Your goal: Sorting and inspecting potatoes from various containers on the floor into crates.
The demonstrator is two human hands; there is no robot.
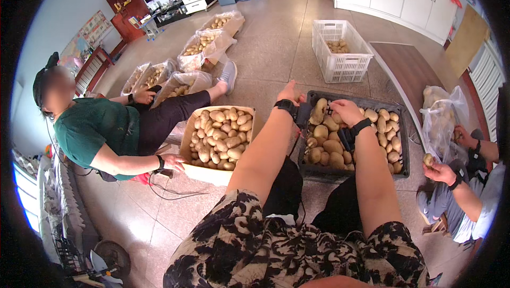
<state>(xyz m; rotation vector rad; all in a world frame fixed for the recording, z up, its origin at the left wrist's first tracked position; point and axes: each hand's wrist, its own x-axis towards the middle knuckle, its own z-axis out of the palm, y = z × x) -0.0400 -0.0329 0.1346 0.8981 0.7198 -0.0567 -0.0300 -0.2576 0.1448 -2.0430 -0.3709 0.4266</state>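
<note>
My left hand (293, 92) is just beyond the far left corner of a black plastic crate (403, 140) of potatoes; its fingers point away from me, and its palm side is partly hidden. Over the crate, my right hand (346, 111) has its fingers bent close together beside a large potato (318, 112); whether it grips anything is unclear. Larger potatoes (333, 146) lie in the crate's left part, smaller ones (382, 124) in the right. A cardboard box (184, 138) full of potatoes (219, 138) stands left of my left forearm.
On the left sits a person (99, 128) with one hand at the cardboard box. Another person's hand (440, 172) at right holds a small potato (428, 159), near a plastic bag (440, 116) of potatoes. A white crate (342, 67) stands ahead, beside a low brown table (406, 65).
</note>
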